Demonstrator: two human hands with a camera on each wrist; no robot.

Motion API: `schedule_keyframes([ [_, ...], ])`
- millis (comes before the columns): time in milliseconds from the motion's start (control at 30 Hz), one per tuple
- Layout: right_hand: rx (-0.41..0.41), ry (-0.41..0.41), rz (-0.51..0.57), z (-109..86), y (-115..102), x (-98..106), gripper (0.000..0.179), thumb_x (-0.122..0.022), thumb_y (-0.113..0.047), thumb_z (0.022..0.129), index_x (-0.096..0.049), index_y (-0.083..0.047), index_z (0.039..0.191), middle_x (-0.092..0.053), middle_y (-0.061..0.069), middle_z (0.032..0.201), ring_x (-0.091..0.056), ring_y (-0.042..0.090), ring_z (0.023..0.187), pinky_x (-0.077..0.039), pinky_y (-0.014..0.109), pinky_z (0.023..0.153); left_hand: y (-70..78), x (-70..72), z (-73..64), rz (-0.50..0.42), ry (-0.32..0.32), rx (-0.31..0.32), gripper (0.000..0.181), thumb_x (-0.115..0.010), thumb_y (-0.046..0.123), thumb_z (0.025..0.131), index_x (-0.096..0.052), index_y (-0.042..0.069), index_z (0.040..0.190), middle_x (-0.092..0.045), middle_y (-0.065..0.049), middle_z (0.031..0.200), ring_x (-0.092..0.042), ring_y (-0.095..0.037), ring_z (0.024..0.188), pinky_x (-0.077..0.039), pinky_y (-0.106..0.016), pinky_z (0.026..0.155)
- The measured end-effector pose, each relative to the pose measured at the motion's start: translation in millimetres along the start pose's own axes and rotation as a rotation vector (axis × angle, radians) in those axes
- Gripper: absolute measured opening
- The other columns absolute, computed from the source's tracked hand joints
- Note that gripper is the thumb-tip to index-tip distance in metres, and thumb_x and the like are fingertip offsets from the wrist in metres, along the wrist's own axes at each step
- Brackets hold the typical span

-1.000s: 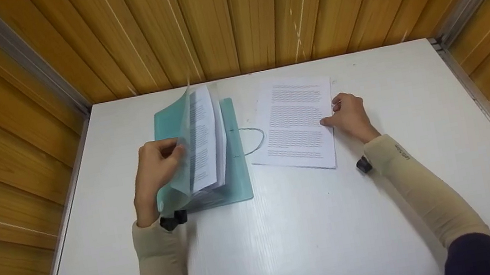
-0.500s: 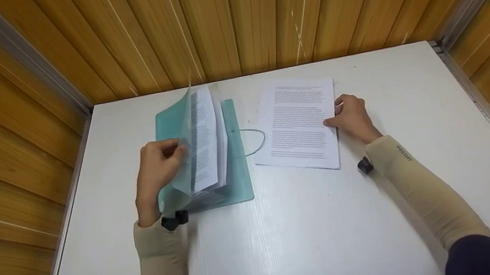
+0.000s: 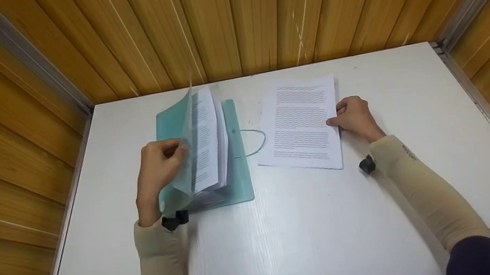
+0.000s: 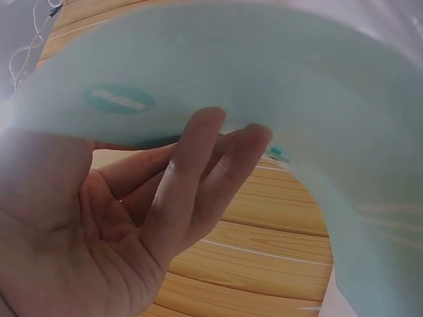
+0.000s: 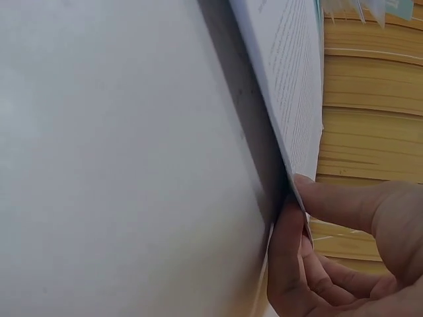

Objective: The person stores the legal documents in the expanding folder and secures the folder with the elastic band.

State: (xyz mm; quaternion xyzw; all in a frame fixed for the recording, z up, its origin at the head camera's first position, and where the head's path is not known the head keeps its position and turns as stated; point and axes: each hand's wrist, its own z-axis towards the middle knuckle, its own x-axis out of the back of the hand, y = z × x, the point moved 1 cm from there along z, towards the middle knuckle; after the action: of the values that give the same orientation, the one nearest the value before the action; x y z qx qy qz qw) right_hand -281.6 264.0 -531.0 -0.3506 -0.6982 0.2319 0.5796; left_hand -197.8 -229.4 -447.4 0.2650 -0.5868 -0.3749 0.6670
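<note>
On the left of the table lies a teal document folder (image 3: 243, 177), partly open, with printed pages (image 3: 206, 154) fanned inside. My left hand (image 3: 159, 166) pinches the folder's translucent front cover (image 4: 277, 72) and holds it raised; its thumb is hidden behind the cover in the left wrist view. To the right of the folder is a stack of printed paper sheets (image 3: 300, 123). My right hand (image 3: 356, 119) pinches the stack's right edge, thumb on top and fingers beneath. In the right wrist view that edge of the paper (image 5: 274, 119) is lifted off the table.
A thin elastic loop (image 3: 259, 140) sticks out from the folder's right edge toward the sheets. The white table (image 3: 293, 249) is bounded by wood-patterned walls (image 3: 250, 17) at the back and sides.
My right hand has shifted slightly to the right together with the paper sheets, whose right edge is now raised. The left hand and the folder cover have stayed put.
</note>
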Motion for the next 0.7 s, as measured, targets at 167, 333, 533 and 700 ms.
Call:
schedule_keyframes([
  [167, -0.072, -0.055, 0.052, 0.7, 0.5, 4.1, 0.046, -0.081, -0.014, 0.092, -0.062, 0.008, 0.128, -0.070, 0.017, 0.107, -0.066, 0.016, 0.081, -0.054, 0.022, 0.067, 1.6, -0.2, -0.8, 0.000, -0.004, 0.008, 0.027, -0.065, 0.010, 0.098, -0.081, -0.001, 0.117, -0.080, -0.015, 0.103, -0.066, -0.023, 0.081, -0.053, -0.030, 0.072],
  [333, -0.141, -0.099, 0.106, 2.8, 1.0, 5.6, 0.048, -0.076, -0.014, 0.097, -0.058, 0.004, 0.137, -0.070, 0.021, 0.122, -0.070, 0.018, 0.088, -0.059, 0.026, 0.074, 1.7, 0.4, -1.1, 0.001, -0.009, 0.022, 0.028, -0.065, 0.010, 0.098, -0.081, -0.001, 0.118, -0.080, -0.016, 0.104, -0.065, -0.024, 0.080, -0.053, -0.030, 0.072],
  [533, -0.182, -0.108, 0.124, 5.6, 0.7, 5.6, 0.049, -0.068, -0.010, 0.101, -0.053, 0.005, 0.146, -0.068, 0.024, 0.129, -0.074, 0.017, 0.089, -0.060, 0.027, 0.076, 1.2, -0.1, -0.5, 0.002, -0.018, 0.042, 0.028, -0.065, 0.011, 0.099, -0.081, 0.000, 0.118, -0.079, -0.015, 0.104, -0.064, -0.025, 0.082, -0.053, -0.033, 0.073],
  [700, -0.163, -0.115, 0.115, 4.6, 0.4, 6.4, 0.049, -0.064, -0.009, 0.102, -0.053, 0.006, 0.147, -0.068, 0.027, 0.132, -0.075, 0.020, 0.095, -0.059, 0.027, 0.077, 0.3, -0.7, 0.1, 0.007, -0.020, 0.044, 0.029, -0.065, 0.012, 0.099, -0.080, -0.001, 0.120, -0.080, -0.016, 0.107, -0.067, -0.026, 0.085, -0.055, -0.033, 0.075],
])
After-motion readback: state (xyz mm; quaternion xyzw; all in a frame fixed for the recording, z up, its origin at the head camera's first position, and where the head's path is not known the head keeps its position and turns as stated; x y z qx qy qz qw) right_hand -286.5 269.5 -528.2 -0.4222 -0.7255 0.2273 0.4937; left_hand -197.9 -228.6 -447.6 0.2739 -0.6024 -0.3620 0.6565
